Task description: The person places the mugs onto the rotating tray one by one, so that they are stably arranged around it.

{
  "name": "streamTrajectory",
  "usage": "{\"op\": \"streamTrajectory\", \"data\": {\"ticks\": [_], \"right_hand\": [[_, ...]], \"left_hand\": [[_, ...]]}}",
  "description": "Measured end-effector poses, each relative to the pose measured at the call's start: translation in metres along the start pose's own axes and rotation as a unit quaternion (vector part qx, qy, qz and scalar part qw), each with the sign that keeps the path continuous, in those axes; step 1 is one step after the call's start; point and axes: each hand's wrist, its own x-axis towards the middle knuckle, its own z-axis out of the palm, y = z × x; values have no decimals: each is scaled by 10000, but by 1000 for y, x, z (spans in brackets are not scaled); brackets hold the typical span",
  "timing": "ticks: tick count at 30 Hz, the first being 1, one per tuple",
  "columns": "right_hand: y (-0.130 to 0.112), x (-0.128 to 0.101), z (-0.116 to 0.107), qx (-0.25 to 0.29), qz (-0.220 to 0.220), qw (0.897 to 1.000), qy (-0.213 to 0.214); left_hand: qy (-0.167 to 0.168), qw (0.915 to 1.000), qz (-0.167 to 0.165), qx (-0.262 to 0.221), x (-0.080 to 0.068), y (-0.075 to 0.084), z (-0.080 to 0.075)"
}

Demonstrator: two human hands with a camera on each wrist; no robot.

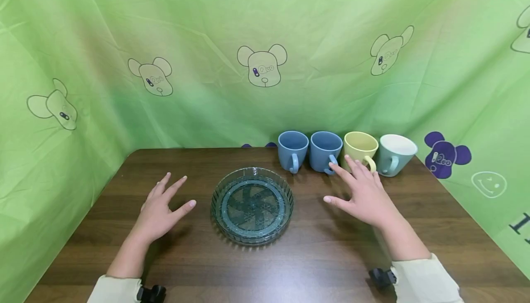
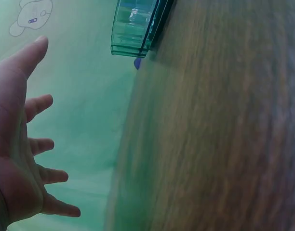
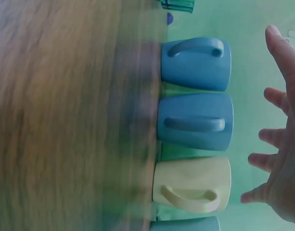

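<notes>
Fingers spread and empty, the left hand [image 1: 159, 208] hovers over the brown table [image 1: 314, 266] just left of the clear glass dish [image 1: 252, 205], gripping nothing. The dish sits centred between both hands, likely so either can reach it. To its right, the right hand [image 1: 364, 192] is equally splayed and empty, its fingertips near the second blue mug [image 1: 325, 151] and the yellow mug [image 1: 360, 149], touching neither as far as the head view tells. The four mugs stand in a tidy row along the back edge: first blue mug [image 1: 293, 150], then those two, then the pale teal mug [image 1: 395, 153] (handles all facing forward, easy to take). The right wrist view shows the handles side-on; the left wrist view catches only the dish's ribbed wall.
</notes>
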Motion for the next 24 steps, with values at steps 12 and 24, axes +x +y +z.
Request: {"op": "streamTrajectory", "data": {"ticks": [12,24], "right_hand": [[-5,9,10,471,-482,9967,450],[-16,19,17,1472,-105,9889,197]], "left_hand": [[-79,9962,99,-859,8,0,6],[-197,9859,-83,-1661,16,-2,17]]}}
